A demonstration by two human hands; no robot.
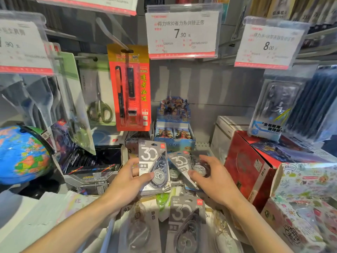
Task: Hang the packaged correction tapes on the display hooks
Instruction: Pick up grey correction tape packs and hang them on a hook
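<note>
- Left hand (125, 181), lower centre: thumb on the front and fingers behind, clamped on an upright grey correction tape pack (153, 167), a flat card with a clear blister over a teardrop-shaped dispenser.
- Right hand (211, 178), right of centre: fingers curled round a second grey pack (182, 163), tilted and lying on the pile.
- Loose pile (175, 225), bottom centre: further glossy carded tapes overlapping, one grey "30" pack (186, 216) uppermost.
- Blue display box (174, 134), centre: open-fronted cardboard holding rows of small card packets.
- Red carton (255, 161), right: matte cardboard, its corner just beside the right hand.
- Orange pen card (130, 88) and scissors pack (99, 92), upper left of centre: hanging from hooks.
- Price tag (182, 32), upper centre: clear plastic holder above a bare grey back panel.
- Globe (21, 154), left edge: glossy sphere.
</note>
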